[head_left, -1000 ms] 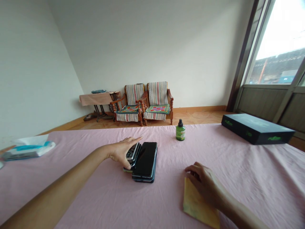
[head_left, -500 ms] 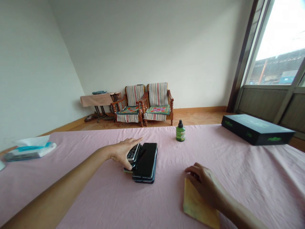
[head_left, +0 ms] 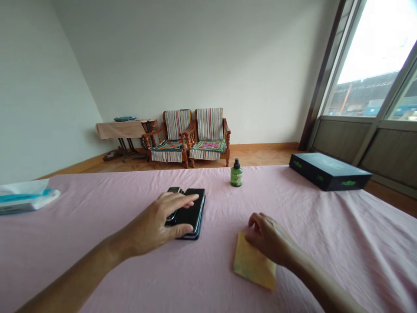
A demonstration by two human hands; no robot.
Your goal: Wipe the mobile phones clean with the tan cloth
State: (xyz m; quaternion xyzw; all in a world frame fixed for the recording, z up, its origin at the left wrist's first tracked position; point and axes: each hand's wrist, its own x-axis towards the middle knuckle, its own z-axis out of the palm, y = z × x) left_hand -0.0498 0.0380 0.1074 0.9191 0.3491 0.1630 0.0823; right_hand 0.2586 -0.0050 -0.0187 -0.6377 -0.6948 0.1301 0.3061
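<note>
Lying face up beneath the left hand (head_left: 154,224), a glossy black smartphone (head_left: 190,214) rests on the pink-draped tabletop (head_left: 195,278).
Its dark screen is rectangular, with a bluish edge showing underneath; a smaller phone (head_left: 176,190) lies close on its left, mostly hidden by fingers. That hand's thumb and index finger stand wide apart; contact is unclear. The right hand (head_left: 269,237), fingers curled, overlaps a flat yellow cloth (head_left: 252,267); whether it grips cannot be told. The wrinkled cover also bears a green bottle (head_left: 236,177), a black box (head_left: 332,168) and a tissue pack (head_left: 31,201). Two wooden armchairs (head_left: 210,126) stand against a pale wall (head_left: 195,52).
</note>
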